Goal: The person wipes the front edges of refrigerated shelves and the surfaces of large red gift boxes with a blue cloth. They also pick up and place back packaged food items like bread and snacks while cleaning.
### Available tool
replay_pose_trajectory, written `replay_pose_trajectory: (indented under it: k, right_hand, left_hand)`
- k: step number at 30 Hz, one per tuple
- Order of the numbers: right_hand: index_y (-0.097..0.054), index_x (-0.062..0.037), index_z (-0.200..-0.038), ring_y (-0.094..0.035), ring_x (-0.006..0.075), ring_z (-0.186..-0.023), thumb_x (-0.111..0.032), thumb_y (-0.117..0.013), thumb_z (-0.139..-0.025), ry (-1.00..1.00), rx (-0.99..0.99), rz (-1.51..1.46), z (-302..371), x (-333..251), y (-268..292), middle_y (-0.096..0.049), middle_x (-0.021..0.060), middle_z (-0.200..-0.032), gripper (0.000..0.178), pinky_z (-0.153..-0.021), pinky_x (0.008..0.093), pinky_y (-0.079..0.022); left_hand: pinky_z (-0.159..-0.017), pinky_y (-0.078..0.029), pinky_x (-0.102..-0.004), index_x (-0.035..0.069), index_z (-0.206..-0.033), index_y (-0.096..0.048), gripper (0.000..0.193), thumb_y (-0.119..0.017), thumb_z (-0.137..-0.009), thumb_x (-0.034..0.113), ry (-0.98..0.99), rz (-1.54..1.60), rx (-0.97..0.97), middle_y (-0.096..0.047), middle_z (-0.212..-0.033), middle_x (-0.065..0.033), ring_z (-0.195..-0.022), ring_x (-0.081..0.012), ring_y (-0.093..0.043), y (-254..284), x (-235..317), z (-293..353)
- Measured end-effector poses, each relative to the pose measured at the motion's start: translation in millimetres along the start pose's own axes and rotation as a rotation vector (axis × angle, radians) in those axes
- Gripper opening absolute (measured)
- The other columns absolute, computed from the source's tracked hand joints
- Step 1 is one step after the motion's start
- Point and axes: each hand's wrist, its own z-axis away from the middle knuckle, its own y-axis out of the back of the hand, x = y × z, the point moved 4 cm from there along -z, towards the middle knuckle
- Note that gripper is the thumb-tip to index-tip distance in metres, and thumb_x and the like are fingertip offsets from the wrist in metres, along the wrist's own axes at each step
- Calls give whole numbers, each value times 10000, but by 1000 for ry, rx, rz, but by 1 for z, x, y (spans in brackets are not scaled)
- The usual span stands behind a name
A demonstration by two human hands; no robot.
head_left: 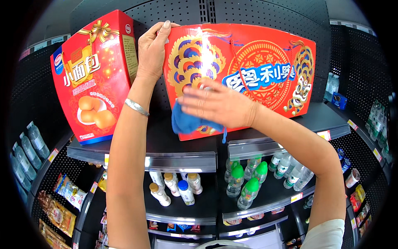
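Observation:
A large red gift box (265,54) with gold lion-dance figures, a round gold pattern and red cord handles stands on the upper black shelf. My left hand (153,47) grips its upper left corner, thumb up along the edge. Against the lower left of its front, my right hand (215,103) presses a blue cloth (182,120); the hand is smeared by motion, and its fingers lie over the cloth. Left of my left forearm, a second red box (93,83) with a gold bow and pictured bread rolls stands slightly tilted on the same shelf.
A clear price rail (182,159) runs along the shelf front. On the shelf below stand white bottles (186,193) and green-capped bottles (251,189). Perforated black panels (265,16) rise behind the boxes. Side shelves hold water bottles (37,141) and snack packets (68,191).

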Motion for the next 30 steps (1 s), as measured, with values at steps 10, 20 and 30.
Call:
replay_pose_trajectory:
  k: [10, 20, 30]
  right_hand:
    - [-580, -101, -1352, -469, 265, -1363, -127, -693, -839, -484, 292, 513, 10, 106, 41, -560, 78, -1424, 526, -1144, 490, -307]
    - [-565, -29, -1340, -435, 292, -1382, -267, -723, -827, -461, 280, 228, -45, 51, 19, -494, 132, -1464, 587, -1177, 499, -257]
    - [-624, -62, -1229, -532, 297, -1267, -180, -643, -884, -704, 424, 548, -19, 108, 48, -648, 90, -1263, 365, -1087, 491, -339]
  left_hand:
    - [-652, -558, -201, 23, -1050, -707, 389, -529, -1033, 369, -61, -43, 1, -735, -886, -36, -734, -59, -685, -8, -6, -1]
    - [-769, -501, -224, -19, -990, -707, 454, -455, -1066, 350, -127, 23, 49, -701, -902, -40, -828, -74, -618, -7, 5, -1]
    - [-701, -543, -211, 6, -991, -698, 382, -509, -1045, 334, -50, 33, 17, -720, -886, -34, -764, -61, -673, -6, -1, -1]
